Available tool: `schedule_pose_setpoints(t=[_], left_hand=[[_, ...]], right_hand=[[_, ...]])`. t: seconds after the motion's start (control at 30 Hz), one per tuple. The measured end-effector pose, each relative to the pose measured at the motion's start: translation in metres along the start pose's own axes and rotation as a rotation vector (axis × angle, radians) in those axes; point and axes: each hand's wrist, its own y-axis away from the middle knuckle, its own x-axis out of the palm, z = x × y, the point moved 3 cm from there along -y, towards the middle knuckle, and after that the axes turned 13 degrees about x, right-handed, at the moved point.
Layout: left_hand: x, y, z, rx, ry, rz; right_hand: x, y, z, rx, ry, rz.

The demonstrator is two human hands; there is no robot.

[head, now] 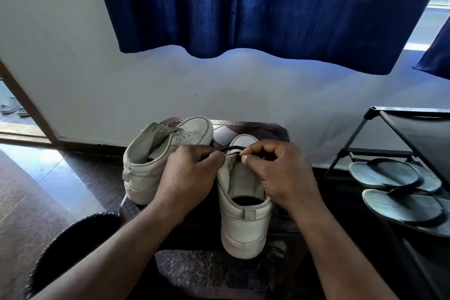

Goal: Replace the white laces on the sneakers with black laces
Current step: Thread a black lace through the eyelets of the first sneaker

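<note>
Grips the black lace [231,148] in the left hand [192,173], fingers curled tight round it. Pinches the same lace between thumb and forefinger of the right hand [280,170]. Holds it stretched across the front of the near sneaker [243,226], just above the tongue. Keeps that sneaker upright on the dark counter [272,129], heel toward the camera. Shows the second sneaker [155,153] just to the left, angled, eyelets in view. Off to the right, flip-flops [394,175] on a black rack [365,129]; above, a blue curtain [243,7].
</note>
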Motion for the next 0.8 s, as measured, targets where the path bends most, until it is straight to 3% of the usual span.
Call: schedule_pose_setpoints(t=[0.43,0.6,0.8], left_hand=[[0.001,0.003,0.007,-0.081,0.162,0.013],[0.003,0.004,0.011,-0.114,0.247,0.0],[0.003,0.006,0.008,-0.088,0.207,-0.021]], right_hand=[[0.006,-0.004,0.001,0.09,0.016,-0.011],[0.007,-0.002,0.001,0.119,-0.103,0.066],[0.01,-0.001,0.001,0.109,-0.099,0.043]])
